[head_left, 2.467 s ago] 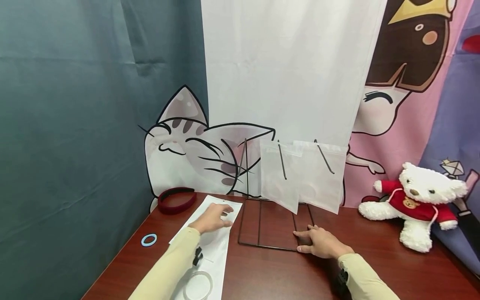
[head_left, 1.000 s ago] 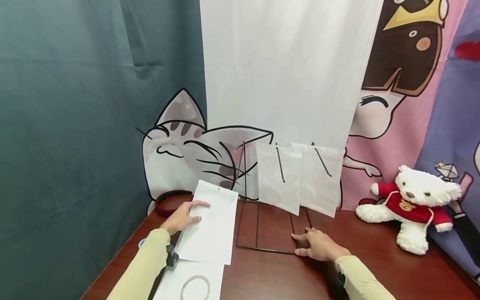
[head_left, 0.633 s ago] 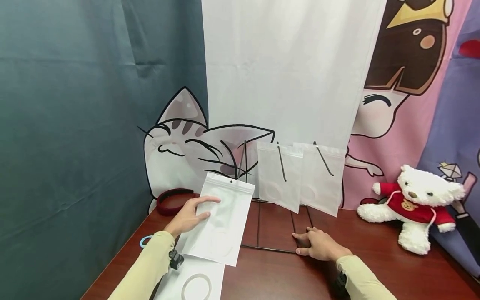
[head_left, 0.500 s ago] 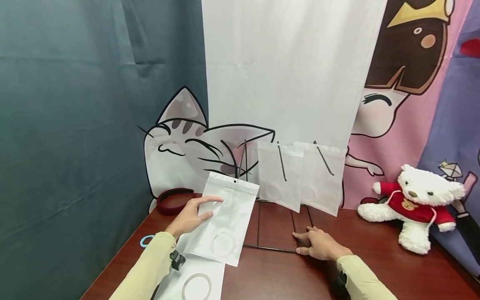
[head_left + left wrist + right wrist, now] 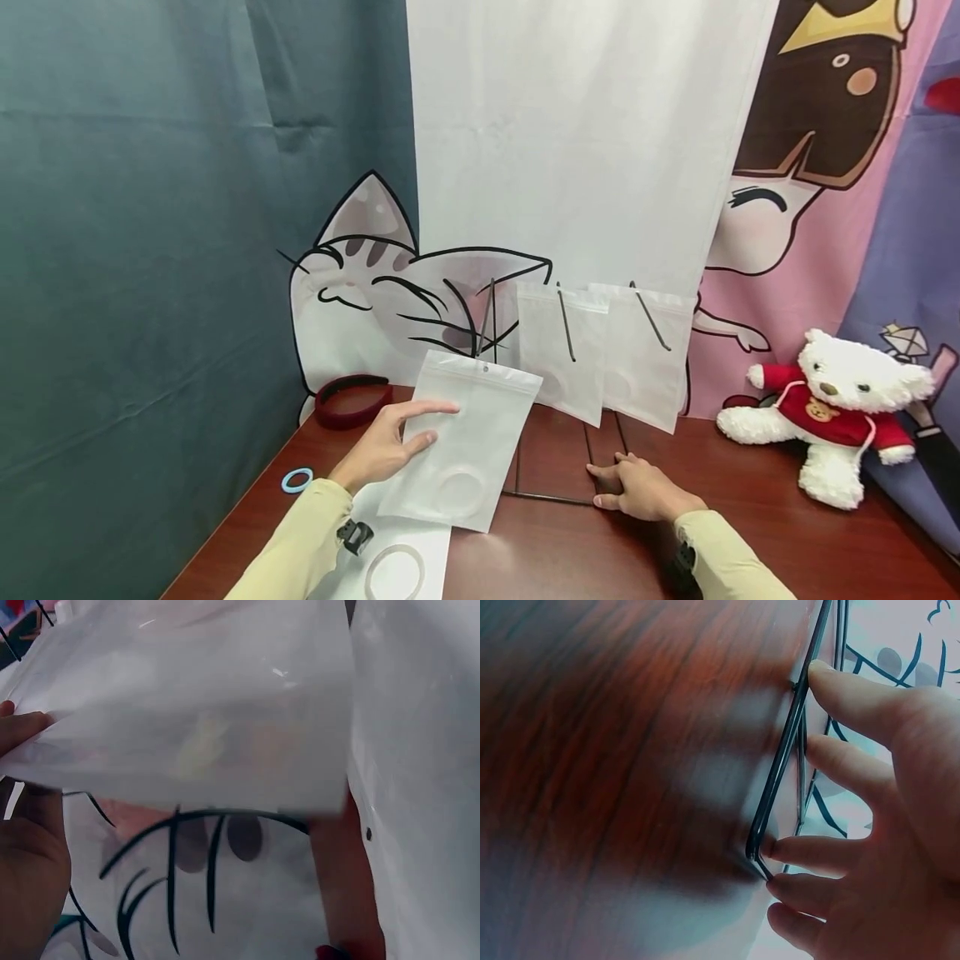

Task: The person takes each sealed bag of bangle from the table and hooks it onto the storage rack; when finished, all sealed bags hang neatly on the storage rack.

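My left hand pinches the left edge of a translucent zip bag, raised off the table and tilted. A pale ring shows through its lower part. The bag's top hole is close to the lower end of the left hook of a black wire rack; whether the hook is through it I cannot tell. My right hand rests spread, fairly straight fingers and thumb on the rack's front right base corner. Two similar bags hang on the middle hook and right hook.
Another white bag with a ring lies flat near the front left. A light blue ring and a dark red headband lie on the left. A white teddy bear sits at right. Printed curtains close off the back.
My left hand has picked the bag up from the table and carried it right to the rack's left hook. The right hand has stayed on the rack base.
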`<state>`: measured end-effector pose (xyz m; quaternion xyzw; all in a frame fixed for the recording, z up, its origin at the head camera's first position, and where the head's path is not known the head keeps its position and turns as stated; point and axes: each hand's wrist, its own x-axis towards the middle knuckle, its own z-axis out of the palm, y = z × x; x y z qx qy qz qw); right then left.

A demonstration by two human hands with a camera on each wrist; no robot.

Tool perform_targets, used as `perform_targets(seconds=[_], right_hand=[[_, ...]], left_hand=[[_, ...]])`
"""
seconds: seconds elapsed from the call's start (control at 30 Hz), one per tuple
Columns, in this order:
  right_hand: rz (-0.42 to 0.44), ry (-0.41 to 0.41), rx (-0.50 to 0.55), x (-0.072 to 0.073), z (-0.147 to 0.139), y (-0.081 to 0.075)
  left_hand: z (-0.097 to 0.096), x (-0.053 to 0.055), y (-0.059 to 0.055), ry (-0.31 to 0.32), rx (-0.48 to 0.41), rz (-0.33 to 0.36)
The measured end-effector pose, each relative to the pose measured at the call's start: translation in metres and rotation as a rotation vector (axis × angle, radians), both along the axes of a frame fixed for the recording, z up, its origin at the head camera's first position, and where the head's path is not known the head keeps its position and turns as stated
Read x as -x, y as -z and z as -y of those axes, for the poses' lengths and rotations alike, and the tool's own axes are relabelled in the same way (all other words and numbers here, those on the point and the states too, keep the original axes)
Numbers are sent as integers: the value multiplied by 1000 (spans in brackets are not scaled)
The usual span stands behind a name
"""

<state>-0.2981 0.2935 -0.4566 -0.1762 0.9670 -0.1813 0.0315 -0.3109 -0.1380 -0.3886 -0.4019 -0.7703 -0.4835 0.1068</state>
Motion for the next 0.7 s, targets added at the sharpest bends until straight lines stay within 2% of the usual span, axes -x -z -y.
perform_targets(seconds=[0.13, 0.17, 0.27, 0.4, 0.57, 0.7], right_hand=[[-26, -7, -2, 15, -16, 22], [-29, -8, -2, 16, -17, 23], [0, -1, 8, 11, -13, 14], [10, -2, 3, -1, -2, -6], [-35, -32, -40, -4, -1, -5], [-3, -14, -11, -8, 3, -11]], left_hand=[[-5, -6, -7, 36, -13, -47], [-6, -8, -10, 42, -16, -55], [-8, -12, -15, 58, -24, -78], [-8, -17, -22, 55, -38, -47], [-1, -19, -23, 12, -59, 5], [3, -16, -22, -1, -61, 3]])
